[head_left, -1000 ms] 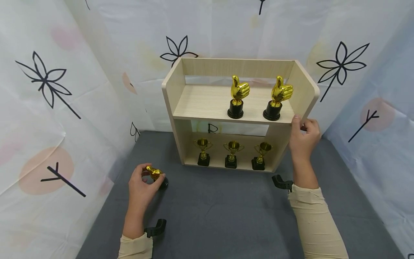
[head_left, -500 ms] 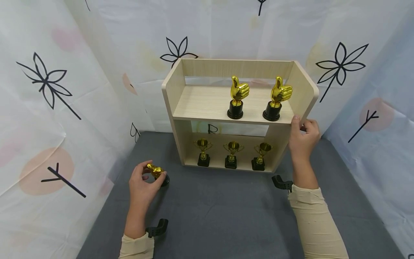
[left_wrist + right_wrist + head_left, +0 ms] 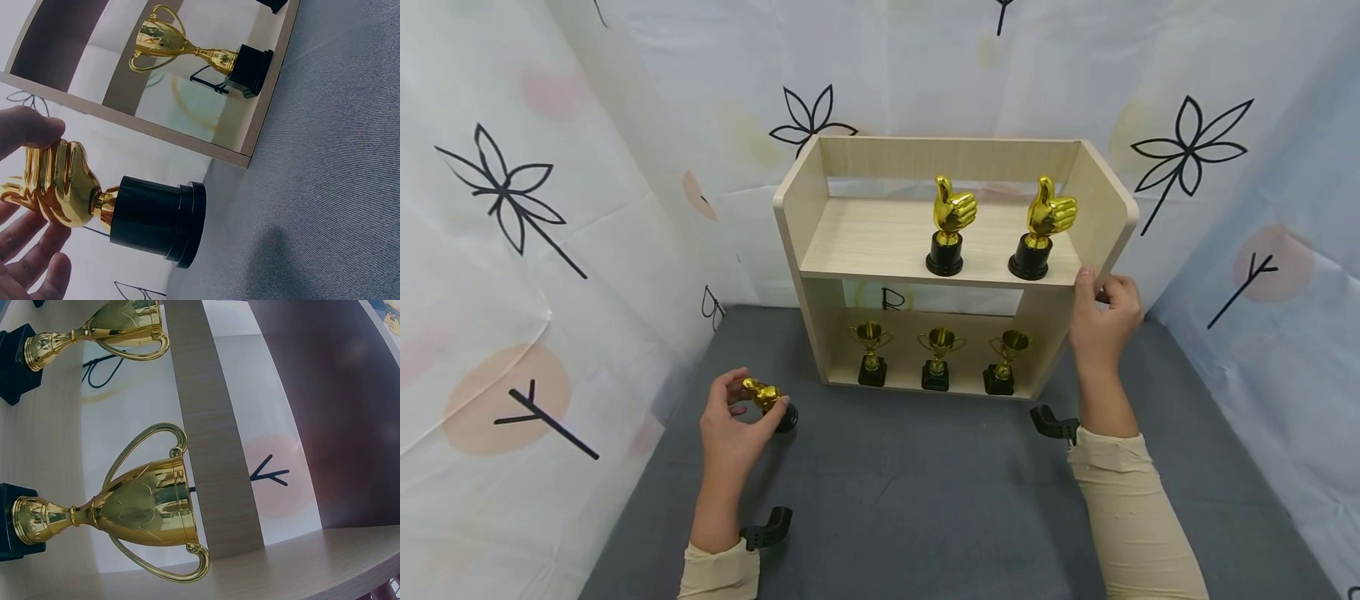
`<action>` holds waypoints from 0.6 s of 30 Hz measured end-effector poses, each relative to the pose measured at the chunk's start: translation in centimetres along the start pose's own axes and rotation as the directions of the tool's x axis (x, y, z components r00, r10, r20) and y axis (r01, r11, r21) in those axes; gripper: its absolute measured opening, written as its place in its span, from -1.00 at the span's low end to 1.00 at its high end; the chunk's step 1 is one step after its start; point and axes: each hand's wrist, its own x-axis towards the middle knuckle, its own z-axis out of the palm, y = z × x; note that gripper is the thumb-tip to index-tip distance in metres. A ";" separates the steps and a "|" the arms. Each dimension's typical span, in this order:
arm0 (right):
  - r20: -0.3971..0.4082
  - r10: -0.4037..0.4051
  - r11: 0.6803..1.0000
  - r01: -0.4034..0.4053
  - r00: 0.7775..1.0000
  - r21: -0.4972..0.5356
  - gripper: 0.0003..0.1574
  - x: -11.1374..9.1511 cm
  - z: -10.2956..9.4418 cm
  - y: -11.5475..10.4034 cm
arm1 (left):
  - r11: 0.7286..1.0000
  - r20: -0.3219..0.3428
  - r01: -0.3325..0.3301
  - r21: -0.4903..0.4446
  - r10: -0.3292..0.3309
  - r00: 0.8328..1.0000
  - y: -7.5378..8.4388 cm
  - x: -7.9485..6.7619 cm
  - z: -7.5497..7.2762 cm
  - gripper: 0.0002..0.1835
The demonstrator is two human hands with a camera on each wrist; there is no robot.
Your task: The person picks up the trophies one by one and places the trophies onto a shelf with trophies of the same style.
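Note:
My left hand [image 3: 737, 425] pinches a gold thumbs-up trophy [image 3: 59, 181] by its golden part, thumb on one side and fingers on the other. Its round black base [image 3: 156, 219] points away from the palm, close over the grey cloth, left of the wooden shelf [image 3: 808, 208]. At the shelf's right side panel, my right hand [image 3: 1105, 321] grips the front edge, thumb at the upper board. Two more thumbs-up trophies stand upright on that board, one in the middle [image 3: 955, 212] and one to the right [image 3: 1051, 218].
Three gold cup trophies stand along the lower shelf: a left one [image 3: 871, 337], a middle one [image 3: 938, 343] and a right one [image 3: 150, 503]. Grey cloth [image 3: 910, 500] covers the table in front. Patterned white curtains [image 3: 625, 167] hang around the back and sides.
My left hand has shifted slightly right and away from me, carrying the thumbs-up trophy. The right hand keeps its place on the shelf.

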 end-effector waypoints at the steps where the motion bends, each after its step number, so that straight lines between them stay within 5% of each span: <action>1: 0.002 0.001 1.000 -0.001 1.000 -0.002 -0.42 0.0 0.0 0.0 | 1.000 -0.001 0.004 -0.001 -0.004 1.000 0.0 0.0 0.0 -0.20; 18: 0.005 0.004 1.000 -0.004 1.000 -0.002 -0.42 0.0 0.0 0.0 | 1.000 -0.010 -0.018 -0.009 0.018 1.000 0.4 0.1 0.2 -0.25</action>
